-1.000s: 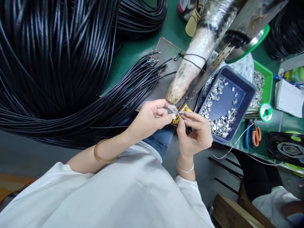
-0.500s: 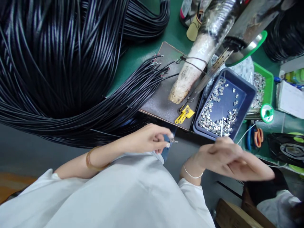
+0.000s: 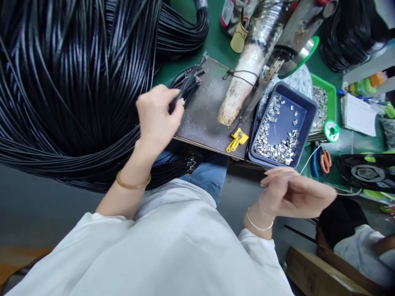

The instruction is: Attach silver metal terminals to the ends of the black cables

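Observation:
My left hand (image 3: 159, 117) is closed around a black cable (image 3: 187, 86), thumb and fingers pinching it; its blurred end points up past the hand. Behind it lie the stripped ends of other black cables (image 3: 197, 76) on a dark board (image 3: 203, 119). My right hand (image 3: 298, 193) hovers in front of a blue tray (image 3: 304, 135) of small metal connector shells (image 3: 274, 142). Its fingers are curled in, and whatever they may hold is hidden. Below the board's edge, cable ends with metal pieces (image 3: 190, 162) hang over my lap.
A big bundle of black cables (image 3: 77, 74) fills the left side. A wrapped white tube (image 3: 237, 90) slants over the board near a yellow tool (image 3: 237, 139). Right of the blue tray are a green tray (image 3: 331, 98), a solder spool (image 3: 331, 130) and orange-handled pliers (image 3: 325, 161). Another person (image 3: 354, 242) sits lower right.
My left hand has moved up and left from above my lap to the cables on the board, and now grips a black cable. My right hand stays near the blue tray, fingers curled.

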Motion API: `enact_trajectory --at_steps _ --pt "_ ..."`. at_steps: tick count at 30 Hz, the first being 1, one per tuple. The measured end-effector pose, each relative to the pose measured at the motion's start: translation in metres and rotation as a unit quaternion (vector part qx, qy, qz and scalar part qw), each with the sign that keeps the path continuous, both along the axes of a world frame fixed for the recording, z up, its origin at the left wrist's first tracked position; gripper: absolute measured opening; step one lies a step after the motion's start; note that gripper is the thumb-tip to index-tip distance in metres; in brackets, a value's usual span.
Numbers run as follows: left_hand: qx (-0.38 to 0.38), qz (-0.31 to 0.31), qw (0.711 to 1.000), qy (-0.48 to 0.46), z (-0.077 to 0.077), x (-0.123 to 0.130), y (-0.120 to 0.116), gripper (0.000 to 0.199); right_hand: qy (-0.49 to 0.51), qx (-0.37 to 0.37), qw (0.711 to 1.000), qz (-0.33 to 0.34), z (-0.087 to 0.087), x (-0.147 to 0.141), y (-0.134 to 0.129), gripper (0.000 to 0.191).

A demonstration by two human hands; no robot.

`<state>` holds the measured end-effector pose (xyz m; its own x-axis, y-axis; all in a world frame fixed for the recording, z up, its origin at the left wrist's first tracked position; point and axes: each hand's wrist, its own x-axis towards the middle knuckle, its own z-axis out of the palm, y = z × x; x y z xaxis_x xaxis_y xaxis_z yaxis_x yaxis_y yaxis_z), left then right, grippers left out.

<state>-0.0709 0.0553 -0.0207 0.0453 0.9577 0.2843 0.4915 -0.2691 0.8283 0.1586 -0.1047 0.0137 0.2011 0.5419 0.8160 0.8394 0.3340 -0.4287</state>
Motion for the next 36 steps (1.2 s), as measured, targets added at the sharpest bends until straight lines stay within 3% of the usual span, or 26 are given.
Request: enact_trajectory --at_steps 2,4,7,9,12,14,15,17,20,23,24,28,31,33,36 --pt "-0.030 -0.001 0.993 -0.119 0.000 -0.011 -0.002 0.024 -0.033 0.081 0.994 -0.072 0.001 0.026 0.000 0.014" --pt "-0.057 -0.013 0.977 -0.203 0.000 -0.020 -0.013 0.033 -0.083 -0.034 0.983 -0.162 0.004 0.057 0.004 0.013" --pt "-0.069 -0.016 0.961 -0.268 0.000 -0.023 -0.032 0.024 -0.107 -0.262 0.942 -0.178 0.009 0.096 0.013 0.018" --pt "-0.039 0.009 0.946 -0.322 0.000 -0.018 -0.037 0.015 -0.088 -0.364 0.910 -0.178 0.010 0.109 0.022 0.020" --pt "-0.004 0.066 0.916 -0.397 0.000 -0.011 -0.034 0.015 -0.100 -0.426 0.876 -0.204 0.010 0.107 0.031 0.015" --pt "0.007 0.070 0.893 -0.445 0.004 -0.010 -0.029 0.013 -0.141 -0.440 0.857 -0.227 0.010 0.097 0.035 0.010" --pt "0.011 0.052 0.882 -0.469 0.007 -0.011 -0.029 0.012 -0.168 -0.447 0.847 -0.236 0.011 0.091 0.036 0.010" --pt "-0.006 -0.044 0.867 -0.496 0.019 -0.014 -0.032 0.012 -0.229 -0.466 0.818 -0.247 0.012 0.081 0.039 0.012" --pt "-0.146 -0.296 0.844 -0.423 0.044 -0.013 -0.046 0.020 -0.284 -0.467 0.798 -0.255 0.013 0.077 0.045 0.014" --pt "-0.329 -0.478 0.747 -0.323 0.056 0.003 -0.064 0.026 -0.260 -0.424 0.837 -0.231 0.010 0.082 0.050 0.017" --pt "-0.361 -0.495 0.723 -0.320 0.054 0.011 -0.069 0.029 -0.242 -0.393 0.858 -0.226 0.009 0.083 0.050 0.018" --pt "-0.408 -0.357 0.718 -0.436 0.025 0.042 -0.079 0.031 -0.159 -0.217 0.940 -0.210 0.018 0.071 0.037 0.018" --pt "-0.419 -0.290 0.724 -0.465 0.006 0.051 -0.079 0.022 -0.014 -0.151 0.979 -0.139 0.028 0.039 0.022 0.014" --pt "-0.416 -0.282 0.728 -0.467 0.002 0.052 -0.079 0.017 0.106 -0.154 0.981 -0.056 0.029 0.013 0.016 0.015" --pt "-0.399 -0.287 0.740 -0.458 0.006 0.053 -0.078 0.019 0.140 -0.153 0.978 0.024 0.019 -0.017 0.015 0.008"
